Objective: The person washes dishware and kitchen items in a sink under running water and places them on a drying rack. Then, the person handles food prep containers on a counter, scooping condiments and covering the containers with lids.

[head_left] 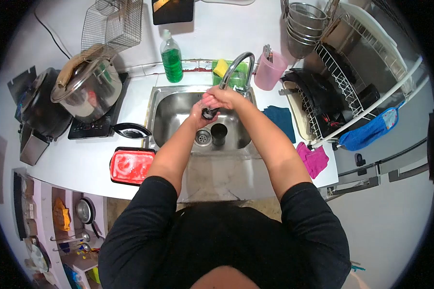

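Note:
Over the sink (163,130), my left hand (196,117) is closed around a small round black object (210,113) with a wet, shiny surface. I cannot make out its exact kind. My right hand (223,98) is just above it, beneath the faucet (236,61), fingers stretched toward the left hand and holding nothing that I can see. Part of the right palm is hidden by the faucet spout. A black cup (219,134) stands in the basin beside the drain strainer (203,137).
Behind the sink are a green dish soap bottle (172,60), a yellow sponge (221,68) and a pink cup (270,71). A red-lidded container (131,165) and a large pot (89,89) are left. Right are a teal cloth (279,122), a magenta cloth (313,159) and a dish rack (342,77).

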Demonstrator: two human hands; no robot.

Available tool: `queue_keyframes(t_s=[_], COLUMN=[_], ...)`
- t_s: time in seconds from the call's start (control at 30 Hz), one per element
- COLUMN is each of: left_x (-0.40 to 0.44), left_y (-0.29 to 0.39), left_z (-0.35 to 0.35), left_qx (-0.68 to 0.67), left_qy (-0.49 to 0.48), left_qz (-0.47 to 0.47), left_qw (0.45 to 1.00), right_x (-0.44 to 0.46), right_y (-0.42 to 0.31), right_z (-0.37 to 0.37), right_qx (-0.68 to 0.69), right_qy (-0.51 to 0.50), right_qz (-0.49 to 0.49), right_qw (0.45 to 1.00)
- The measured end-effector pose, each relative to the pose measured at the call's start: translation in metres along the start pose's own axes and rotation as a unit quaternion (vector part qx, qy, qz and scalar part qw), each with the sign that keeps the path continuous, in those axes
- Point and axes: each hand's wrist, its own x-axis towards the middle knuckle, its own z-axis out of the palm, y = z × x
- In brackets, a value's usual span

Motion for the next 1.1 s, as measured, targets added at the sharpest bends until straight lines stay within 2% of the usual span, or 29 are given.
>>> queue_keyframes(t_s=[0.03, 0.07, 0.1, 0.13, 0.17, 0.2, 0.23, 0.27, 0.33, 0.37, 0.43, 0.47, 0.5, 0.53, 0.57, 0.6, 0.67, 0.7, 0.73, 0.8, 0.87, 0.93, 0.97, 1.0, 1.07, 1.1], left_x=[0.004, 0.005, 0.006, 0.008, 0.005, -0.001, -0.006, -0.008, 0.0, -0.001, -0.005, -0.005, -0.007, -0.011, -0.011, -0.018, -0.03, -0.031, -0.033, -0.034, -0.036, -0.038, -0.04, -0.041, -0.044, -0.045], left_y=[-0.002, -0.004, -0.004, -0.004, -0.004, -0.003, -0.002, -0.002, -0.001, 0.001, 0.001, 0.002, 0.005, 0.009, 0.015, 0.019, 0.023, 0.025, 0.026, 0.029, 0.03, 0.032, 0.03, 0.031, 0.032, 0.032], left_z=[-0.001, -0.003, -0.006, -0.008, -0.006, 0.002, 0.012, 0.014, 0.005, 0.008, 0.012, 0.014, 0.014, 0.014, 0.015, 0.024, 0.033, 0.033, 0.034, 0.035, 0.035, 0.034, 0.034, 0.032, 0.026, 0.023], left_qx=[-0.043, -0.042, -0.029, -0.015, -0.026, -0.026, -0.024, -0.021, 0.017, 0.054, 0.097, 0.138, 0.139, 0.164, 0.188, 0.191, 0.198, 0.169, 0.168, 0.131, 0.139, 0.198, 0.197, 0.198, 0.192, 0.193], left_qy=[0.057, 0.058, 0.07, 0.082, 0.031, 0.03, 0.038, 0.046, 0.025, 0.003, 0.023, 0.042, 0.04, 0.041, 0.041, 0.039, 0.03, 0.026, 0.029, 0.019, 0.031, -0.002, 0.02, 0.02, 0.005, 0.005], left_qz=[-0.027, -0.027, -0.001, 0.026, 0.037, 0.037, 0.028, 0.018, 0.015, 0.011, 0.001, -0.008, -0.005, -0.013, -0.019, -0.013, 0.002, 0.016, 0.02, 0.028, 0.029, 0.042, 0.069, 0.068, 0.061, 0.06], left_qw=[0.997, 0.997, 0.997, 0.996, 0.999, 0.999, 0.999, 0.999, 0.999, 0.998, 0.995, 0.99, 0.989, 0.986, 0.981, 0.981, 0.98, 0.985, 0.985, 0.991, 0.989, 0.979, 0.978, 0.978, 0.979, 0.979], right_x=[0.002, 0.005, 0.006, 0.009, 0.011, 0.012, 0.014, 0.014, 0.012, 0.008, -0.003, -0.007, -0.011, -0.014, -0.002, -0.006, -0.003, -0.004, -0.002, -0.008, -0.013, 0.007, 0.006, 0.005, 0.002, -0.003], right_y=[0.003, 0.005, 0.007, 0.01, 0.014, 0.015, 0.014, 0.015, 0.015, 0.012, 0.007, 0.01, 0.015, 0.016, 0.026, 0.029, 0.035, 0.037, 0.036, 0.029, 0.029, 0.041, 0.04, 0.036, 0.027, 0.023], right_z=[-0.001, -0.002, -0.005, -0.005, -0.002, 0.002, 0.004, 0.005, 0.006, 0.007, 0.007, 0.002, -0.002, -0.007, -0.02, -0.018, -0.004, 0.0, 0.003, 0.014, 0.011, -0.006, -0.004, -0.004, -0.001, 0.003], right_qx=[-0.087, -0.173, -0.14, -0.14, -0.127, -0.115, -0.066, -0.065, -0.027, -0.027, -0.232, -0.233, -0.397, -0.548, -0.577, -0.515, -0.276, -0.312, -0.313, -0.357, -0.323, -0.489, -0.548, -0.546, -0.538, -0.537], right_qy=[0.086, 0.171, 0.076, 0.077, 0.098, 0.118, 0.165, 0.164, 0.032, 0.032, 0.139, 0.14, 0.135, 0.127, 0.061, 0.045, 0.013, 0.053, 0.048, 0.124, 0.108, 0.174, 0.19, 0.191, 0.122, 0.122], right_qz=[0.001, 0.001, 0.016, 0.015, -0.013, -0.042, -0.03, -0.03, -0.06, -0.061, -0.078, -0.08, -0.144, -0.205, -0.255, -0.206, -0.217, -0.247, -0.248, -0.241, -0.224, -0.207, -0.239, -0.239, -0.115, -0.115], right_qw=[0.992, 0.97, 0.987, 0.987, 0.987, 0.985, 0.984, 0.984, 0.997, 0.997, 0.96, 0.959, 0.896, 0.801, 0.774, 0.831, 0.936, 0.916, 0.915, 0.894, 0.913, 0.829, 0.779, 0.78, 0.826, 0.827])
